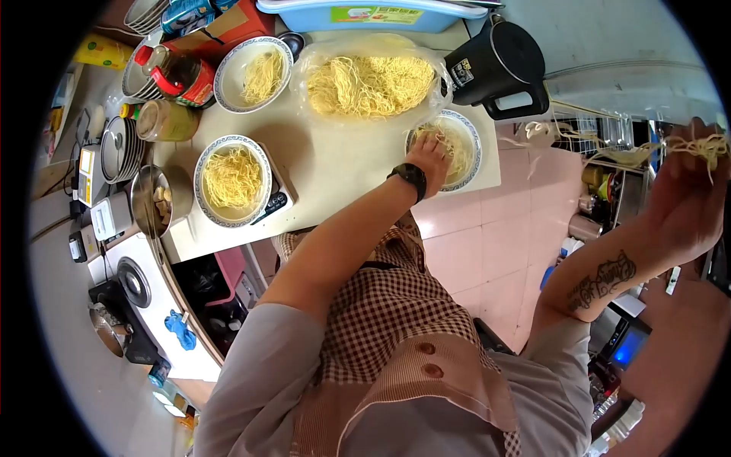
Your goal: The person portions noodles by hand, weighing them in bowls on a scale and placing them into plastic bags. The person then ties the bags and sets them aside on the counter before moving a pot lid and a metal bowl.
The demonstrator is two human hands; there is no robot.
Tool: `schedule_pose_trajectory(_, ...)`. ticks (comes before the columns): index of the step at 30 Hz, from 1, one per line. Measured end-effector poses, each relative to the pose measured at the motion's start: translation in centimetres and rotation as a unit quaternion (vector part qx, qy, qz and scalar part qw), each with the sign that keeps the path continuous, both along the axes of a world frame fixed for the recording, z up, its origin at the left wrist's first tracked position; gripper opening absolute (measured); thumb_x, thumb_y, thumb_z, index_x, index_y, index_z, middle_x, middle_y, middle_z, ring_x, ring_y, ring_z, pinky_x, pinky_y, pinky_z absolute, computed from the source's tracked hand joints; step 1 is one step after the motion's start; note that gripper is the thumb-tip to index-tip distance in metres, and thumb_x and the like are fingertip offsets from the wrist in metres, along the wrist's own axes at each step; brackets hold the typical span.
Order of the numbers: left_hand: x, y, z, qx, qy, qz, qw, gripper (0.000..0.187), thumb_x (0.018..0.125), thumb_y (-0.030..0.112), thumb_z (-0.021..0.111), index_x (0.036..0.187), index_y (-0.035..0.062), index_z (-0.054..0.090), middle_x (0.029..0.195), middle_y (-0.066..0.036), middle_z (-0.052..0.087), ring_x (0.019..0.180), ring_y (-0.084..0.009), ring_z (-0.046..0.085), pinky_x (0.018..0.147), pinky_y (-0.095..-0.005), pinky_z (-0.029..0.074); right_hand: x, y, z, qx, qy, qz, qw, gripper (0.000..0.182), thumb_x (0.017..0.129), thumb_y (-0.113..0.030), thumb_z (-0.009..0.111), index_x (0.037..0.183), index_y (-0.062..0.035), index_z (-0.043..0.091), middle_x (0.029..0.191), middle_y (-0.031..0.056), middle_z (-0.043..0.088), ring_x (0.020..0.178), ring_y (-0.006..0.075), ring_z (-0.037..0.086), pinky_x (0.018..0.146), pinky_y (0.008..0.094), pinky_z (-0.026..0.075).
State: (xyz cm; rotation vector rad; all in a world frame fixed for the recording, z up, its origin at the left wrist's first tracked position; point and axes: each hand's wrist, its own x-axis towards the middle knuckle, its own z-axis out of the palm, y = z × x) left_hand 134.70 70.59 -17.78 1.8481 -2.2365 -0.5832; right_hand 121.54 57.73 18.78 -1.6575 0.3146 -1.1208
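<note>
My left hand (430, 161), with a black watch at the wrist, reaches into a patterned-rim bowl (477, 145). Its fingers lie slightly apart on the pale noodles (458, 156) there. Far out at the right edge, my right hand (689, 194) is raised and closed round a bunch of noodles (710, 146). Loose strands trail leftward from it in the air, blurred. Behind the left hand, a clear plastic bag (304, 65) holds a large heap of yellow noodles (369, 84).
A noodle-filled bowl (199, 183) sits on a kitchen scale (278, 199); another bowl (221, 84) stands behind. A black kettle (502, 61) is at back right. Left are a red-capped bottle (186, 80), a jar (164, 120) and a steel pot (179, 198). A blue bin (304, 17) lines the back.
</note>
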Motion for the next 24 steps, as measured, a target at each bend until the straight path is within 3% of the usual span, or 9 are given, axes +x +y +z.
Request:
schedule_pose_trajectory(4, -0.3, 1.4, -1.1, -0.146, 0.021, 0.020, 0.989, 0.043, 0.085, 0.016, 0.052, 0.124, -0.0017, 0.060, 0.138, -0.022, 0.050, 0.135, -0.0381, 0.039, 0.114, -0.0463, 0.029, 0.8, 0.7, -3.6, 0.120, 0.003, -0.019, 0.993, 0.044, 0.097, -0.033, 0.053, 0.124, 0.0022, 0.056, 0.121, 0.0250, 0.060, 0.100, 0.0291, 0.059, 0.092, 0.0400, 0.046)
schedule_pose_trajectory(7, 0.1, 2.1, -0.8, -0.144, 0.029, 0.013, 0.989, 0.043, 0.084, 0.015, 0.052, 0.123, -0.0025, 0.060, 0.138, -0.022, 0.050, 0.136, -0.0385, 0.040, 0.113, -0.0468, 0.031, -0.2, -1.5, -14.2, 0.256, 0.046, 0.092, 0.961, 0.034, 0.095, -0.034, 0.058, 0.110, -0.0038, 0.061, 0.087, 0.0100, 0.063, 0.079, 0.0201, 0.059, 0.075, 0.0332, 0.048)
schedule_pose_trajectory(8, 0.2, 2.3, -0.7, -0.137, 0.033, 0.009, 0.990, 0.044, 0.083, 0.014, 0.052, 0.123, -0.0028, 0.060, 0.138, -0.022, 0.050, 0.136, -0.0387, 0.040, 0.113, -0.0470, 0.032, 1.9, 0.6, -15.6, 0.292, 0.111, -0.169, 0.935, 0.023, 0.095, -0.023, 0.059, 0.110, -0.0054, 0.061, 0.081, 0.0062, 0.061, 0.070, 0.0157, 0.057, 0.066, 0.0305, 0.048)
schedule_pose_trajectory(11, 0.2, 1.9, -0.7, -0.102, 0.054, 0.014, 0.993, 0.044, 0.083, 0.014, 0.053, 0.123, -0.0033, 0.061, 0.139, -0.023, 0.049, 0.137, -0.0390, 0.038, 0.114, -0.0478, 0.032, 2.3, -0.5, -26.0, 0.287, 0.290, -0.186, 0.894, 0.015, 0.096, -0.018, 0.059, 0.103, -0.0047, 0.064, 0.071, -0.0004, 0.056, 0.062, 0.0100, 0.055, 0.058, 0.0237, 0.045)
schedule_pose_trajectory(12, 0.3, 1.8, -0.6, -0.118, 0.050, 0.011, 0.992, 0.044, 0.083, 0.015, 0.053, 0.122, -0.0032, 0.061, 0.140, -0.023, 0.049, 0.137, -0.0390, 0.038, 0.114, -0.0480, 0.032, 1.9, -1.2, -29.3, 0.188, 0.414, -0.142, 0.879, 0.017, 0.096, -0.020, 0.060, 0.103, -0.0048, 0.065, 0.070, 0.0026, 0.061, 0.064, 0.0121, 0.058, 0.061, 0.0263, 0.048)
schedule_pose_trajectory(14, 0.3, 1.5, -0.8, -0.149, 0.043, 0.005, 0.988, 0.043, 0.084, 0.015, 0.053, 0.122, -0.0028, 0.061, 0.140, -0.023, 0.048, 0.138, -0.0390, 0.038, 0.114, -0.0485, 0.032, 3.5, -0.9, -32.6, 0.066, 0.607, -0.156, 0.776, 0.036, 0.090, -0.035, 0.061, 0.104, -0.0026, 0.067, 0.094, 0.0177, 0.071, 0.086, 0.0346, 0.068, 0.080, 0.0388, 0.054)
schedule_pose_trajectory(17, 0.1, 1.2, -1.5, -0.118, 0.042, -0.009, 0.992, 0.043, 0.083, 0.016, 0.054, 0.121, -0.0017, 0.062, 0.139, -0.023, 0.048, 0.138, -0.0391, 0.037, 0.114, -0.0493, 0.031, 4.1, -0.4, -36.2, -0.018, 0.703, -0.128, 0.699, 0.038, 0.088, -0.036, 0.060, 0.102, -0.0017, 0.067, 0.094, 0.0199, 0.070, 0.090, 0.0408, 0.067, 0.083, 0.0423, 0.053)
schedule_pose_trajectory(21, -0.5, 1.3, -2.9, -0.080, 0.057, -0.012, 0.995, 0.043, 0.084, 0.022, 0.058, 0.121, -0.0001, 0.063, 0.138, -0.022, 0.050, 0.138, -0.0392, 0.036, 0.115, -0.0501, 0.030, 3.5, -1.1, -33.9, 0.034, 0.597, -0.159, 0.785, 0.033, 0.086, -0.031, 0.061, 0.093, 0.0010, 0.067, 0.087, 0.0214, 0.070, 0.084, 0.0430, 0.066, 0.076, 0.0448, 0.052)
schedule_pose_trajectory(24, -0.3, 1.2, -2.5, -0.037, 0.061, -0.018, 0.997, 0.044, 0.086, 0.025, 0.058, 0.123, 0.0011, 0.063, 0.140, -0.021, 0.049, 0.139, -0.0388, 0.035, 0.115, -0.0498, 0.029, 1.9, -0.5, -28.3, 0.147, 0.426, -0.150, 0.880, 0.017, 0.091, -0.015, 0.063, 0.084, 0.0005, 0.064, 0.070, 0.0039, 0.063, 0.061, 0.0154, 0.058, 0.056, 0.0295, 0.044)
